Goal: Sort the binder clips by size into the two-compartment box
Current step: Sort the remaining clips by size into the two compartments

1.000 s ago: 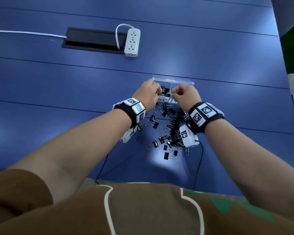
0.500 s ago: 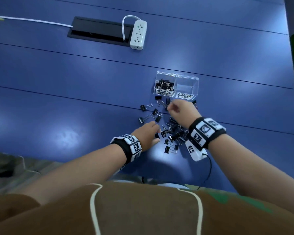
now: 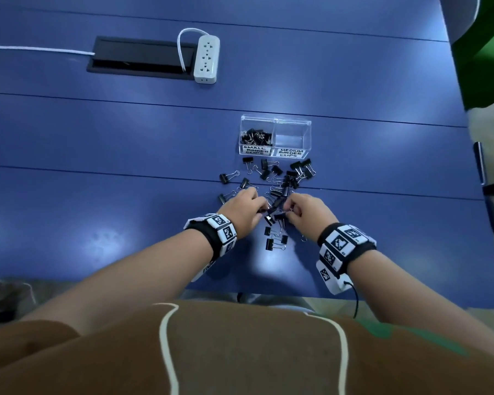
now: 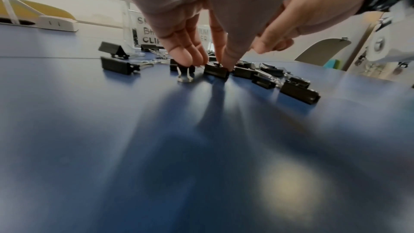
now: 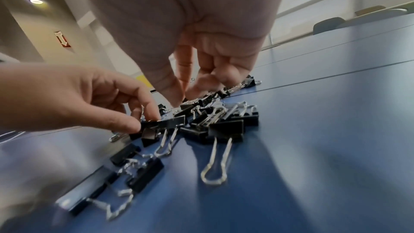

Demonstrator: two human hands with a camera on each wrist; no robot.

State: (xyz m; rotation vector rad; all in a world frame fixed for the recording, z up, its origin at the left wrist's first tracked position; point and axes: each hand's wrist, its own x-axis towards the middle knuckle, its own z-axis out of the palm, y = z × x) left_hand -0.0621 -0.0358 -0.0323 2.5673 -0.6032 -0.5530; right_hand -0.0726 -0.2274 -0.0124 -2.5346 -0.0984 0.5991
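Observation:
A clear two-compartment box (image 3: pixel 275 121) stands on the blue table. Its left compartment, labelled SMALL BINDER CLIPS, holds several black clips (image 3: pixel 255 136); the right one, labelled MEDIUM BINDER CLIPS, looks empty. A loose pile of black binder clips (image 3: pixel 285 178) lies between the box and my hands. My left hand (image 3: pixel 264 209) pinches a black clip (image 4: pixel 216 71) between thumb and forefinger, still on the table. My right hand (image 3: pixel 287 208) reaches into the pile beside it, thumb and fingers curled onto a clip (image 5: pixel 187 106).
A white power strip (image 3: pixel 206 59) and a black cable hatch (image 3: pixel 140 58) lie at the far left. Several more clips (image 3: pixel 274 242) lie between my wrists. The table's near edge (image 3: pixel 268 292) runs just behind my forearms. A green chair (image 3: pixel 482 52) stands at the right.
Both hands have drawn back from the box to the near part of the pile. The left hand came in from the table's edge and now pinches a clip.

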